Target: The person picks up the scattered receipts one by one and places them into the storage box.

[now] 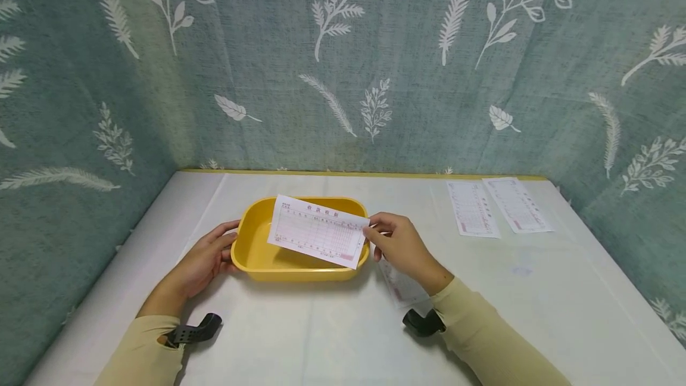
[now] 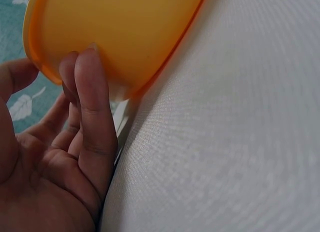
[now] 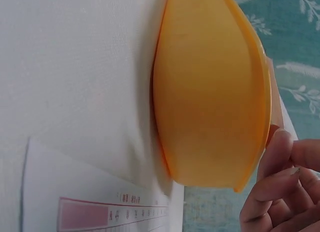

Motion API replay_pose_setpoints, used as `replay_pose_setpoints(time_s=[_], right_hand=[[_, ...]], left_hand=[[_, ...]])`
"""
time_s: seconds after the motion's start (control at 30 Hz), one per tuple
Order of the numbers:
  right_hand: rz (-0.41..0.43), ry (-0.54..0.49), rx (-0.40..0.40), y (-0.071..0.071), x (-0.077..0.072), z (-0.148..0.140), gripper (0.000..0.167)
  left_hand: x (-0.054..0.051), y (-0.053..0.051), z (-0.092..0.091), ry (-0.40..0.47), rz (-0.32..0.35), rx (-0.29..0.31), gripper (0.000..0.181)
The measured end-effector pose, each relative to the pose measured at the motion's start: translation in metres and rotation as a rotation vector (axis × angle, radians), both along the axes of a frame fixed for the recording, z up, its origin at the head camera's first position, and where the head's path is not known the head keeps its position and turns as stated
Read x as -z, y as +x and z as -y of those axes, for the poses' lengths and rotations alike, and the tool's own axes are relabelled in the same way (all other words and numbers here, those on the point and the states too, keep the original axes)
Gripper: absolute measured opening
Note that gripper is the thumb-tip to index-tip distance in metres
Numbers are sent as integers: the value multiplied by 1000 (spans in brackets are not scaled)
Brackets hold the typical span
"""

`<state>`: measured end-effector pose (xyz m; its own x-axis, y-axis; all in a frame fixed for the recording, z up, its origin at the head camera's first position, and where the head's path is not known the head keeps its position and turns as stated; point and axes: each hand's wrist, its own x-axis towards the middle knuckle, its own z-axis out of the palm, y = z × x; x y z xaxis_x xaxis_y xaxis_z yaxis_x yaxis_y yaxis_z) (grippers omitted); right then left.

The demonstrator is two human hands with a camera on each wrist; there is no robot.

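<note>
R hand (image 1: pixel 404 249) part-covers tbl slip (image 1: pixel 401 289) by tub (image 1: pixel 300 276); 2 slips (image 1: pixel 473 210) back R.

Slip (image 1: pixel 316 231) obstructs tub (image 1: pixel 300 276) opening; gap at left

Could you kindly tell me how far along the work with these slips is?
One paper slip already looks lifted off the table. In hand: the right hand pinches it over the yellow basin, while the left hand touches the basin's opposite end. Probably remaining: releasing it there, then perhaps the three other slips lying on the table.
</note>
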<state>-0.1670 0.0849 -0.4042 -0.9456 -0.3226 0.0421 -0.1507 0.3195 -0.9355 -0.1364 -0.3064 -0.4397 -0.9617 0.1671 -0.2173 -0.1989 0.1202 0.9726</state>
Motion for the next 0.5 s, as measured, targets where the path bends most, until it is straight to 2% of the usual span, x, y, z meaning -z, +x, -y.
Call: replay_pose_setpoints(time_s=[0.3, 0.5], right_hand=[[8, -5, 23, -4, 4, 2, 16], [9, 15, 15, -3, 3, 3, 18]], left_hand=[[-2, 0, 2, 15, 0, 30, 61], [-2, 0, 1, 3, 8, 16, 61]])
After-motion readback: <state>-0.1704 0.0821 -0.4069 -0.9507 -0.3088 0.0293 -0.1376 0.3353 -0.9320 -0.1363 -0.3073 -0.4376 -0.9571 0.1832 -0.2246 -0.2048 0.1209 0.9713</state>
